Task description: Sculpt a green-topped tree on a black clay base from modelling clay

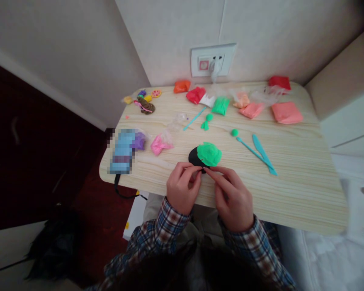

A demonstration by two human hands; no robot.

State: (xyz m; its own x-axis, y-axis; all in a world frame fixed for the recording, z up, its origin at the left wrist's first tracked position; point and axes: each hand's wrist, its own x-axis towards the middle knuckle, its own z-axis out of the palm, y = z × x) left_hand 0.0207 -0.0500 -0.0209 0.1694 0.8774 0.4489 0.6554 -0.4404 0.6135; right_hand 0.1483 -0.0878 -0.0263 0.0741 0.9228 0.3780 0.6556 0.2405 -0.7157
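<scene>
A black, oval, flat piece of modelling clay (194, 157) lies near the table's front edge, with a ruffled green clay mound (210, 154) on its right part. My left hand (183, 188) pinches the near edge of the black piece, thumb and index finger together. Just to the right, the fingertips of my right hand (234, 200) close on the same edge and almost meet the left ones. A tiny pale speck shows between the fingertips; what it is I cannot tell. Beyond the mound lie small green clay bits (205, 124) and a green ball (234, 132).
Blue modelling tools (262, 155) lie at right, and a thin blue stick (194, 118) farther back. Bagged clay packets, such as a green one (221, 105) and a pink one (159, 144), line the table (303, 169). At left are a blurred-out phone-like object (123, 151) and small clay figures (145, 106).
</scene>
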